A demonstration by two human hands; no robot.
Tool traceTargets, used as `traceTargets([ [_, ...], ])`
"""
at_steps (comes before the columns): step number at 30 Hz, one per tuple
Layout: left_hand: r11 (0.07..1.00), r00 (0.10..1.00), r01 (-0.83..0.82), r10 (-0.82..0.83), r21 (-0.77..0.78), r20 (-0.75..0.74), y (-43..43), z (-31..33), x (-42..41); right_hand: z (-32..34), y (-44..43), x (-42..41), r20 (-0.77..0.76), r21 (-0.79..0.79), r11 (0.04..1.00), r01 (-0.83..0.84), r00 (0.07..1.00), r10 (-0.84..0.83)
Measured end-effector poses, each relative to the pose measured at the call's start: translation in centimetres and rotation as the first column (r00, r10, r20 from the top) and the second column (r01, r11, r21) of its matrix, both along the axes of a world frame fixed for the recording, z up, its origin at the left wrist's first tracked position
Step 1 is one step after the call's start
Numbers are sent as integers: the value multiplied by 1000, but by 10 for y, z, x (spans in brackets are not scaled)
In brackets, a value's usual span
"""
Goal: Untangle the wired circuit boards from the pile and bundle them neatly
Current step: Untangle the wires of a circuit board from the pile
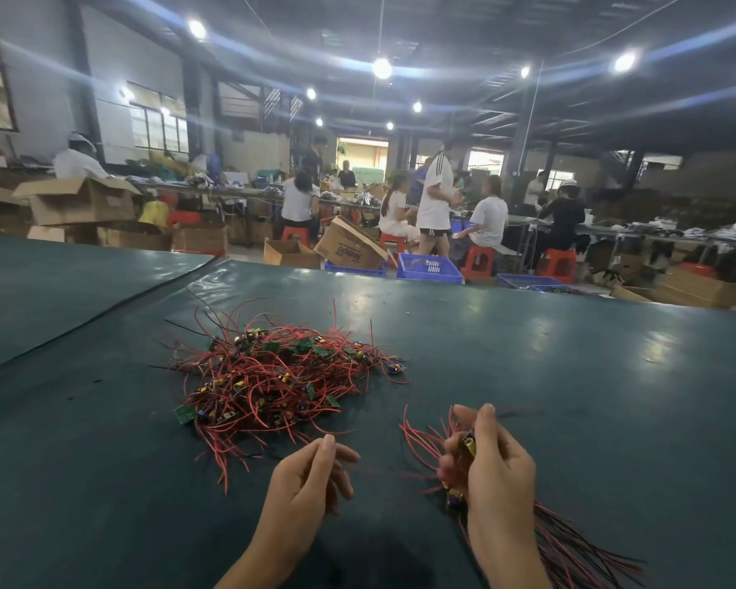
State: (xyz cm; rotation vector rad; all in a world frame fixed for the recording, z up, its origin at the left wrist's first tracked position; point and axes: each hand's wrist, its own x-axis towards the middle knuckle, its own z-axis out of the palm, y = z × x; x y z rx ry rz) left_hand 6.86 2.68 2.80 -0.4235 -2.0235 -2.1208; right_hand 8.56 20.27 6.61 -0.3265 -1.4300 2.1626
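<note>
Bundle (468, 446) of boards gripped in right hand (498, 469); one red wire (383, 472) pinched by left hand (311, 474). Pile (273, 376) judged light, wires floppy and snag-prone; best taken by stiff boards.

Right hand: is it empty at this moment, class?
No, the right hand grips a bundle of wired boards, red wires fanning out.

Bare forearms lead to the left hand (311, 474) and right hand (493, 465), nails short.
</note>
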Motion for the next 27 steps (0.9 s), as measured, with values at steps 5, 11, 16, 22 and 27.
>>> traceTargets([
  [5, 999, 999, -24, 25, 38, -25, -4, -1, -4, 13, 22, -2, 148, 520, 854, -20, 987, -68],
  [11, 998, 998, -59, 59, 35, -20, -10, -5, -10, 22, 38, 1, 320, 832, 533, -153, 917, -237],
  [16, 991, 991, -113, 107, -77, -83, -16, -9, -15, 24, 38, 1, 361, 931, 210, -299, 840, -404],
  [22, 862, 841, -416, 243, -290, -484, -33, -9, -22, 14, 28, -3, 269, 957, 32, -289, 839, -473],
  [27, 643, 641, -701, 378, -308, -668, -48, -1, -30, 0, -8, 3, 53, 993, 117, -20, 957, -284],
])
